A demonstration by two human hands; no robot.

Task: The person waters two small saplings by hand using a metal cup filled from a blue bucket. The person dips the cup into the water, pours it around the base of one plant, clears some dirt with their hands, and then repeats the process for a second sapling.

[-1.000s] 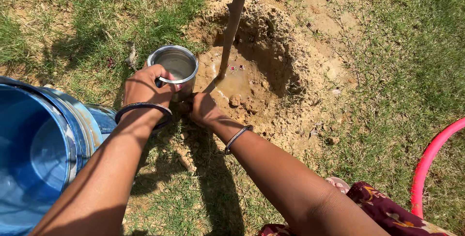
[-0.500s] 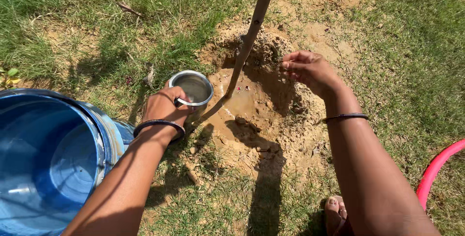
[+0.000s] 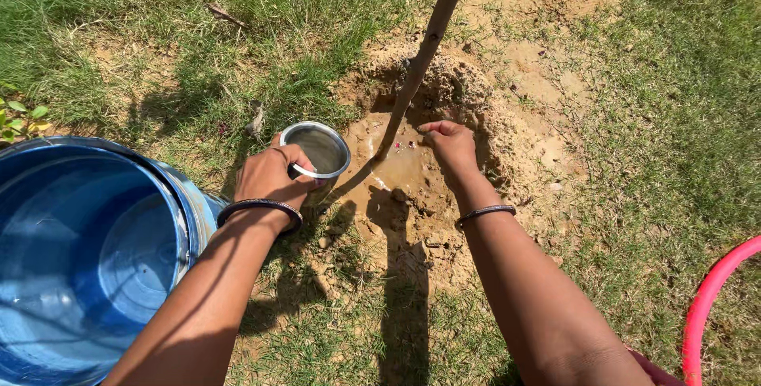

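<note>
My left hand [image 3: 271, 175] grips a steel cup [image 3: 317, 150] by its rim, upright at the near edge of a muddy hole [image 3: 412, 168]. A thin sapling stem [image 3: 424, 53] rises out of the puddle in that hole. My right hand [image 3: 450, 145] reaches down into the wet mud just right of the stem, fingers bent and pressed onto the soil. Whether it holds any mud is hidden. Both wrists wear dark bangles.
A large blue drum [image 3: 83, 255] with water in it stands at the lower left, close to my left arm. A pink hose [image 3: 709, 291] curves along the right edge. Grass surrounds the mound of loose earth [image 3: 468, 89] behind the hole.
My right hand went from beside the cup up to the mound behind the stem, then dropped into the mud by the stem. The cup stayed in my left hand.
</note>
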